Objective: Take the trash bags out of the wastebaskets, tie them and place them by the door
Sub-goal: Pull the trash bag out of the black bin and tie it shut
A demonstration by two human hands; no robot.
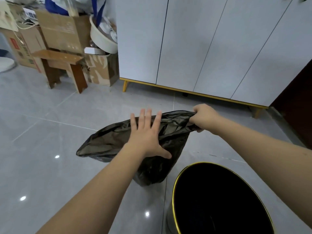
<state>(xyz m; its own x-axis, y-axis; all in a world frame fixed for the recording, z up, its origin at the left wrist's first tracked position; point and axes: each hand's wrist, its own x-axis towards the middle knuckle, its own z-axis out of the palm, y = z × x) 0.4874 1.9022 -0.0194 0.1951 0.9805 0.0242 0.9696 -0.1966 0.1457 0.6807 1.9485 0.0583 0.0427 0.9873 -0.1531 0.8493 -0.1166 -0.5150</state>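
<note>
Beside the wastebasket (219,198), on its left, a dark trash bag (118,141) is held up above the grey floor (42,132). The bag is out of the wastebasket. The bag's long side runs from its low end, close to the wastebasket, up to its wide top, farther from the wastebasket. The top edge is stretched out sideways, and one loose corner sticks out on the side away from the wastebasket. The low end looks close to the floor, but I cannot tell if it touches.

The right hand (205,118) grips the top corner of the bag that is above the wastebasket. Its fingers (196,109) are curled tight and clamped on the bunched plastic.

The left hand (146,137) lies flat on the side of the bag. Its fingers (148,115) are straight and spread apart, and the thumb points toward the wastebasket. The palm presses on the plastic and does not grab it.

The wastebasket stands on the floor. It is round and black inside, with a thin gold rim. No bag shows inside it.

Behind the wastebasket stands a white cupboard (194,48) on yellow legs. Well to the left of the wastebasket and farther back are a brown wooden stool (62,68) and some cardboard boxes (64,34).
</note>
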